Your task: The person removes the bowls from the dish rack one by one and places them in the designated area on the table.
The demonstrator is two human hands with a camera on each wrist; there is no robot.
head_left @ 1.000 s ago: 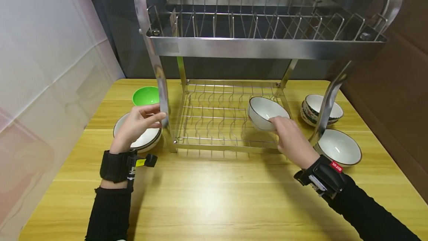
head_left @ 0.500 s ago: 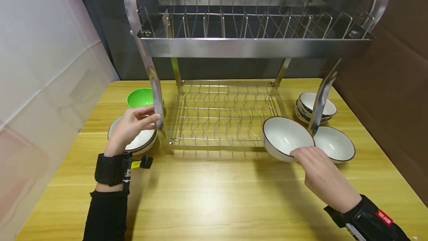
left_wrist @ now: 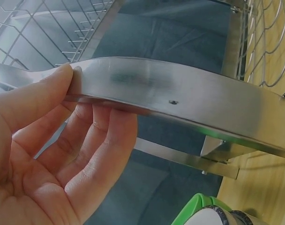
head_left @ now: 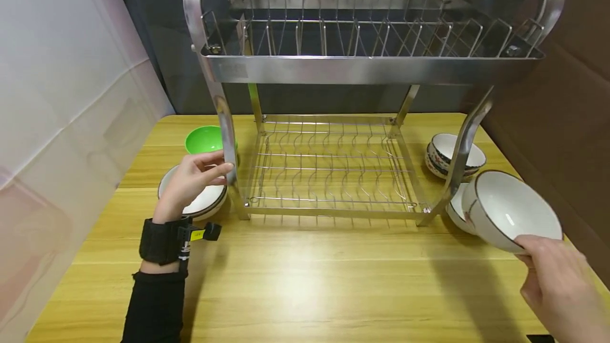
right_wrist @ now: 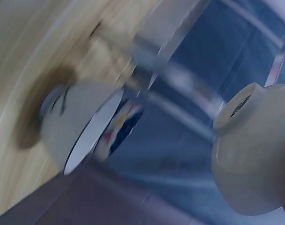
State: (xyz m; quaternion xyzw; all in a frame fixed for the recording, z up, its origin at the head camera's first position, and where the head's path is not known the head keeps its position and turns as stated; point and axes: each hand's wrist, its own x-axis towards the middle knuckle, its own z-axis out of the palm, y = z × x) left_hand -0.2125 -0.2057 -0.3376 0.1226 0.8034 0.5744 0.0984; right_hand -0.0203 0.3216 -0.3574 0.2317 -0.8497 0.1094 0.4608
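Note:
My right hand [head_left: 555,277] pinches the near rim of a white bowl [head_left: 514,210] with a dark brown edge. It is held tilted above another white bowl [head_left: 457,213], partly hiding it. The underside of the held bowl [right_wrist: 250,154] shows in the right wrist view, with only a little of the hand at the edge. My left hand [head_left: 190,181] holds the left front post [head_left: 226,131] of a two-tier metal dish rack [head_left: 333,210]. In the left wrist view the thumb lies on the post [left_wrist: 133,84] and the fingertips are behind it.
Stacked patterned bowls [head_left: 452,155] stand right of the rack, behind its front post. To the left are a green bowl [head_left: 205,139] and white bowls [head_left: 207,197] partly under my left hand. A white sheet [head_left: 71,120] and a brown panel [head_left: 572,94] flank the wooden table [head_left: 295,279].
My right hand has carried the white bowl from the rack's lower tier out to the right, over the bowl standing there. The left hand stays on the post.

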